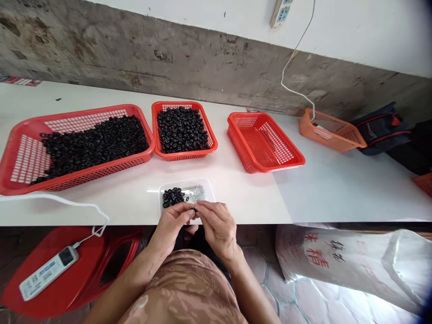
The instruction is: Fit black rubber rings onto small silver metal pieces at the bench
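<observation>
My left hand (174,223) and my right hand (218,223) meet at the table's front edge, fingertips together. Between the left thumb and finger sits a small black part (195,210), mostly covered by the fingers. The right fingers pinch at the same spot; whether they hold the black part or some tiny piece against it is too small to see. Just beyond the hands lies a shallow clear tray (209,191). Black ring-like parts (173,197) are heaped on its left side, and tiny shiny clear or metallic pieces (198,192) are spread on its right.
A large red basket (27,130) and a smaller one (184,156) hold many black parts. Stacked red baskets (249,157) and an orange basket (332,139) stand to the right. A power strip (49,273) rests on a red stool (77,288); a white sack (354,265) lies below right.
</observation>
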Demonstrator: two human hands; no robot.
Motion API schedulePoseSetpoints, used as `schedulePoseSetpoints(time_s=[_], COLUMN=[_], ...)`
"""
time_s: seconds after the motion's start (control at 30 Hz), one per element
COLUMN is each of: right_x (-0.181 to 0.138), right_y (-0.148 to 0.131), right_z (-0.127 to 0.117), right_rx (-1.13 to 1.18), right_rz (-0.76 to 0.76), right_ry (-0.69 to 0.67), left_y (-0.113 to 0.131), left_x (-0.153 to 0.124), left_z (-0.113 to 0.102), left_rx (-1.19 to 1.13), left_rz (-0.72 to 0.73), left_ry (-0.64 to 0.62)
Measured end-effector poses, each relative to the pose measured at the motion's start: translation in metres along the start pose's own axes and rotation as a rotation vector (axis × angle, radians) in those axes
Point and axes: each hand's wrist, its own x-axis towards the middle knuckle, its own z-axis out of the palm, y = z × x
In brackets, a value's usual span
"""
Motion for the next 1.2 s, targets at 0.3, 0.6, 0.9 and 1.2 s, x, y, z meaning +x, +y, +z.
schedulePoseSetpoints(time_s=[0.3, 0.6, 0.9, 1.2], right_x=[0.000, 0.009, 0.010, 0.019], right_y=[-0.003, -0.005, 0.005, 0.015], right_z=[0.005, 0.017, 0.004, -0.010], right_rx=[-0.037, -0.328, -0.279, -0.143], right_rz=[-0.032, -0.080, -0.114, -0.253], right_ry=[-0.020, -0.057, -0.131, -0.271], left_y=[0.002, 0.004, -0.004, -0.009], left_x=[-0.001, 0.000, -0.003, -0.005], left_z=[-0.001, 0.005, -0.005, -0.007], left_rx=[-0.030, -0.065, 0.021, 0.103], left_rz=[-0.012, 0.004, -0.036, 0.019], left_ry=[0.011, 0.053, -0.134, -0.155])
